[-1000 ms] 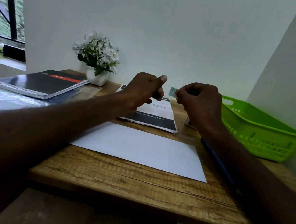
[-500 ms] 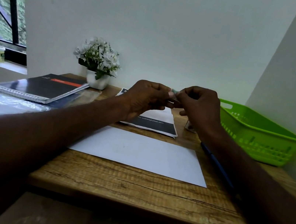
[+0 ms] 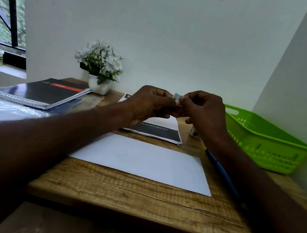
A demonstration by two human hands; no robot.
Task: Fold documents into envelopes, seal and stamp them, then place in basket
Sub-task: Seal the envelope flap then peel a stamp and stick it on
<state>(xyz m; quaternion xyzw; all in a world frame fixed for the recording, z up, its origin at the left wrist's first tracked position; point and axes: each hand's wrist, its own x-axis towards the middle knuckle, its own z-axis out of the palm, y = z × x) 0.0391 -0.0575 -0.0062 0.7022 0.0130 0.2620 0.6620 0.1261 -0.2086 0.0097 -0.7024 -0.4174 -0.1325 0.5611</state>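
A white envelope [image 3: 142,160] lies flat on the wooden table [image 3: 135,198] in front of me. Above its far edge my left hand [image 3: 150,103] and my right hand [image 3: 203,112] meet, fingertips together, both pinching a small teal stamp [image 3: 176,96] held in the air. Only the stamp's top corner shows between the fingers. Under the hands lies a printed document [image 3: 158,131] with a dark band. A green plastic basket [image 3: 261,141] stands at the right.
A spiral notebook [image 3: 39,92] lies on plastic sleeves at the left. A white pot of white flowers [image 3: 100,69] stands by the back wall. A blue pen [image 3: 224,174] lies right of the envelope. A small object [image 3: 194,133] sits behind my right wrist.
My hands were apart a second ago, the right one holding the stamp alone. The left hand came over to it, and both now pinch the stamp together.
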